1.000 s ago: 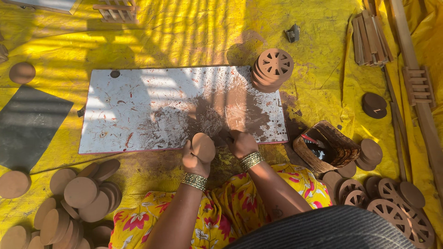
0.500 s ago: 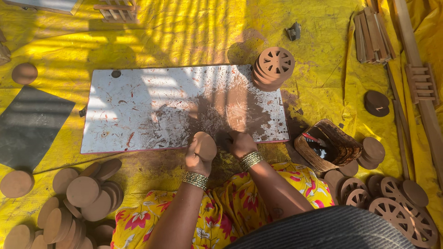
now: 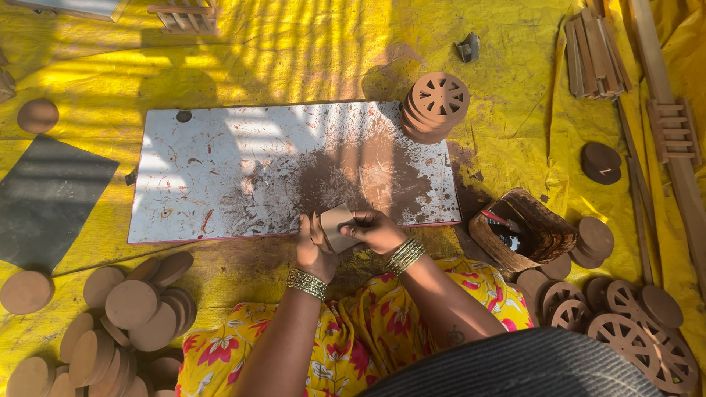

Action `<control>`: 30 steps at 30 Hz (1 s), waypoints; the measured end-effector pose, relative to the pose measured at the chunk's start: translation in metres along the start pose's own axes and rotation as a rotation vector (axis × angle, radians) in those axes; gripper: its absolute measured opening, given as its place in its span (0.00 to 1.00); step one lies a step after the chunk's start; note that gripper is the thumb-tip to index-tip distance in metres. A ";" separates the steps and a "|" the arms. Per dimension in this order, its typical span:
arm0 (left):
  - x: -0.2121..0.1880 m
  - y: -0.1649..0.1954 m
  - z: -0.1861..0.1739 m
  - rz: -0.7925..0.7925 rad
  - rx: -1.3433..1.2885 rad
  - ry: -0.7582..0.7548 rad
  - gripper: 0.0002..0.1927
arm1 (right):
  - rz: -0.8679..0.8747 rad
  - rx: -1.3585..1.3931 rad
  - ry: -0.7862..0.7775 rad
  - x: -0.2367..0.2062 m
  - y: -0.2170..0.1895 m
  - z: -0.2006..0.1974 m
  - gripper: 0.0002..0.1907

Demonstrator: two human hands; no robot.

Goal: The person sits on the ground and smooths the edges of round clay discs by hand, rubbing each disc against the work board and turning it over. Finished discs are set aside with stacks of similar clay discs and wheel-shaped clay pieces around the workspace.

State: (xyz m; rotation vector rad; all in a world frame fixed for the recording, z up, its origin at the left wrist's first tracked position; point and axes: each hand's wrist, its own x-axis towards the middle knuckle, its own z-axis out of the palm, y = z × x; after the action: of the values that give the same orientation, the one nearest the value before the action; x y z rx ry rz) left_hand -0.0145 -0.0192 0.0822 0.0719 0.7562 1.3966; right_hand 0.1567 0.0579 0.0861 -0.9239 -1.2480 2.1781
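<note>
Both of my hands hold one brown clay disc (image 3: pixel 337 225) at the near edge of the white work board (image 3: pixel 220 176). My left hand (image 3: pixel 314 250) cups the disc from the left, a bangle on its wrist. From the right, my right hand (image 3: pixel 376 229) pinches the disc's edge with its fingers. The disc is turned partly on edge, so its face is hard to see. A smear of brown clay dust (image 3: pixel 368 173) covers the board just beyond my hands.
A stack of spoked clay wheels (image 3: pixel 437 105) sits on the board's far right corner. Plain clay discs (image 3: pixel 136 309) are heaped at lower left, more spoked wheels (image 3: pixel 625 331) at lower right. A small basket (image 3: pixel 523 229) lies to the right, wooden strips (image 3: pixel 592 51) beyond. Yellow sheet underneath.
The disc was held flat-faced above my left hand; now both hands grip it, turned more on edge. The camera view has shifted slightly.
</note>
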 end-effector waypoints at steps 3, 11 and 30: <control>-0.004 0.004 0.007 0.032 -0.029 -0.060 0.34 | 0.001 0.006 -0.010 -0.002 -0.010 0.001 0.14; 0.009 -0.007 -0.021 -0.022 -0.187 0.137 0.31 | -0.118 -1.343 0.557 -0.013 -0.027 0.019 0.09; 0.006 -0.008 -0.014 0.112 -0.161 0.056 0.26 | -0.296 -0.663 0.031 -0.013 -0.026 0.021 0.12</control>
State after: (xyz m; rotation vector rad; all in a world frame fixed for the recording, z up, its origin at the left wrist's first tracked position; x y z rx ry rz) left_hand -0.0155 -0.0213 0.0652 -0.0514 0.6919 1.5669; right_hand 0.1514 0.0502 0.1206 -0.9236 -1.9989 1.5275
